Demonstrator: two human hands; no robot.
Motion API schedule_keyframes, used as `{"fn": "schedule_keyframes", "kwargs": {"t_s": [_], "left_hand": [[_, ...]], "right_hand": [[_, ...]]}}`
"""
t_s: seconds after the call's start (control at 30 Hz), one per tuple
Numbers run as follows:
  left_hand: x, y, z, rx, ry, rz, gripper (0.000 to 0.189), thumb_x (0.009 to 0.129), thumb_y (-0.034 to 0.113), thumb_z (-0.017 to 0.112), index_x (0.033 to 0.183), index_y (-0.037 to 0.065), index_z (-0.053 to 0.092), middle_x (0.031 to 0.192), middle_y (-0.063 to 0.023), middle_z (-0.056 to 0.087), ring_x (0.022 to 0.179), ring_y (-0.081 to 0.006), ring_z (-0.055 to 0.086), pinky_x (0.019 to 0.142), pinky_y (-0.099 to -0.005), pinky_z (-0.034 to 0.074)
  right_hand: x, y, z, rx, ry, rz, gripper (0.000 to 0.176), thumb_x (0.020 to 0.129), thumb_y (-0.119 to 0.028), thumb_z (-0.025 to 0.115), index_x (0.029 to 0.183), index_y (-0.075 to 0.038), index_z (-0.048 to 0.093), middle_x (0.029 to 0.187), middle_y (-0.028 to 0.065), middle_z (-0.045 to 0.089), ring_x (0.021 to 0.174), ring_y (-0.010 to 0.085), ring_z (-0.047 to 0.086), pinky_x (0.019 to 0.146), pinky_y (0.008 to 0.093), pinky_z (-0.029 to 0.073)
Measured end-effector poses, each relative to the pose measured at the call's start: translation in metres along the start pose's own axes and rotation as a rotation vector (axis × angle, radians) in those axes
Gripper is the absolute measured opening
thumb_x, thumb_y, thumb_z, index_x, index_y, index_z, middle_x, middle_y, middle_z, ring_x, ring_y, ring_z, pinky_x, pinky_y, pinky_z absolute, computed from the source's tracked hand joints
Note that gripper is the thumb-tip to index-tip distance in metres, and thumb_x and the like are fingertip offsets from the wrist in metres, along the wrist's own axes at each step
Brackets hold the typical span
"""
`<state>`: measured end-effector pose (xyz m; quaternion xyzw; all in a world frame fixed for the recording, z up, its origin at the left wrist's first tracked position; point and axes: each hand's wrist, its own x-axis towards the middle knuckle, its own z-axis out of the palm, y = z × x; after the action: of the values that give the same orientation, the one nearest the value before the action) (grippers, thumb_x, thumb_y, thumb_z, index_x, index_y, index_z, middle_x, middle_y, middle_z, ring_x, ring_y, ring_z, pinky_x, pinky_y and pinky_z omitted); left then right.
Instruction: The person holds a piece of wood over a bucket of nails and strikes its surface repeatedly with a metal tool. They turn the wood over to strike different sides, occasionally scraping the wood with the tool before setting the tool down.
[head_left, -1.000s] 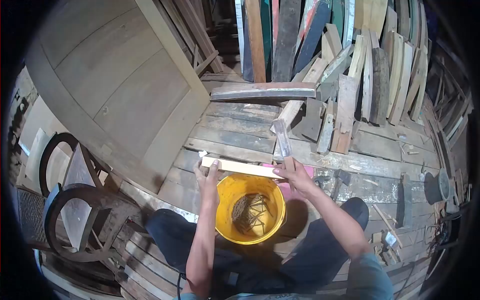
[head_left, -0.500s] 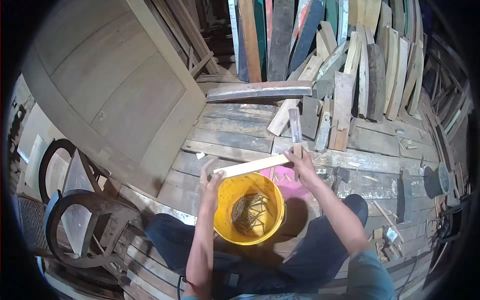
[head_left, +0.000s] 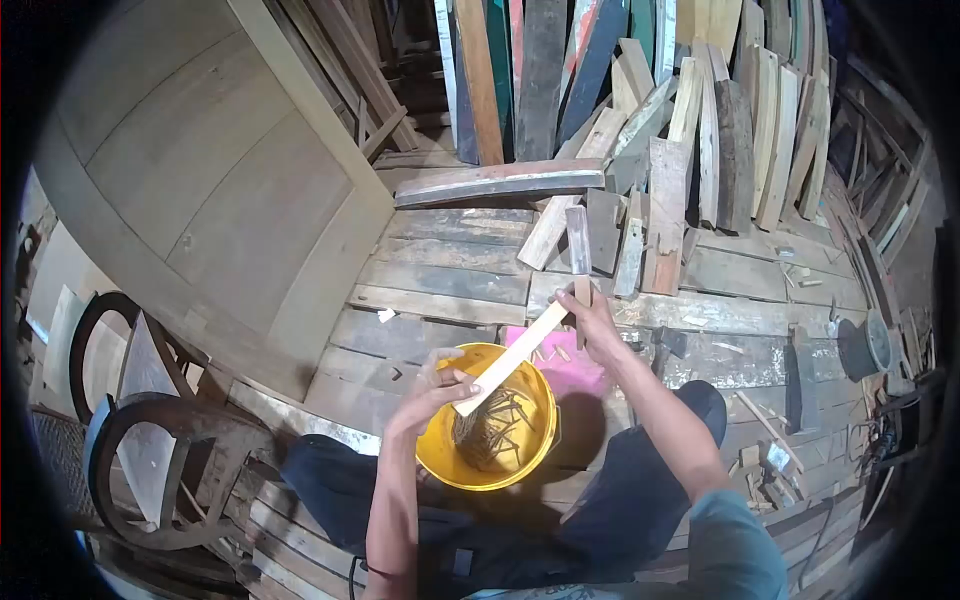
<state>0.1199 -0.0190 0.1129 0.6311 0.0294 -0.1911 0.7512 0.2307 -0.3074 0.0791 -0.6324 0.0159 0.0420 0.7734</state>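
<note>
A pale wooden strip (head_left: 522, 350) slants over the yellow bucket (head_left: 548, 440), its lower end above the opening. My left hand (head_left: 432, 395) is closed on that lower end. My right hand (head_left: 592, 322) grips the upper end. Rising from beside my right fingers is a tool with a flat grey blade-like part (head_left: 578, 240) and a brown wooden handle; my fingers partly hide how it is held. Inside the bucket lies a heap of thin, rusty-brown nails (head_left: 490, 430). A pink sheet (head_left: 575, 375) with small wooden pieces on it is just beyond the bucket.
A large wooden panel (head_left: 240, 190) leans at the left, near dark curved wooden frames (head_left: 150, 430). Many boards (head_left: 735, 150) stand along the back. A long plank (head_left: 500, 185) lies before them. Offcuts (head_left: 770, 480) and a grey round container (head_left: 865, 347) are at right.
The wooden strip has swung from nearly level to a steep slant. Its left end came down over the bucket with my left hand. The view has shifted slightly.
</note>
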Motion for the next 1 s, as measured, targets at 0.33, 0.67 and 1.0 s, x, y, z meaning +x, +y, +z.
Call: {"fn": "schedule_keyframes", "kwargs": {"t_s": [0.33,0.67,1.0], "left_hand": [[0.002,-0.002,0.009,0.406,0.154,-0.102,0.089,0.069,0.041,0.086,0.136,0.004,0.040,0.114,-0.0238,0.063,0.104,-0.0294,0.063,0.091,-0.0373,0.047],[0.012,-0.011,0.019,0.630,0.195,-0.115,0.098,0.069,0.059,0.081,0.138,0.004,0.039,0.123,-0.0291,0.058,0.112,-0.0355,0.061,0.095,-0.0415,0.048],[0.019,-0.019,0.028,0.652,0.212,-0.131,0.093,0.072,0.055,0.080,0.138,0.005,0.040,0.120,-0.0261,0.057,0.111,-0.0341,0.059,0.093,-0.0413,0.047]], "right_hand": [[-0.011,0.000,0.012,-0.044,-0.057,-0.122,0.022,0.090,-0.020,0.070,0.098,-0.005,0.056,0.082,0.0004,0.057,0.075,0.0094,0.053,0.069,0.0273,0.044],[-0.021,0.002,0.022,-0.106,-0.126,-0.116,0.026,0.089,-0.024,0.073,0.098,-0.005,0.057,0.083,0.0004,0.058,0.077,0.0088,0.056,0.068,0.0269,0.046],[-0.036,0.014,0.041,-0.172,-0.246,-0.092,0.027,0.089,-0.025,0.073,0.098,-0.003,0.060,0.086,0.0017,0.061,0.081,0.0104,0.058,0.072,0.0281,0.048]]}}
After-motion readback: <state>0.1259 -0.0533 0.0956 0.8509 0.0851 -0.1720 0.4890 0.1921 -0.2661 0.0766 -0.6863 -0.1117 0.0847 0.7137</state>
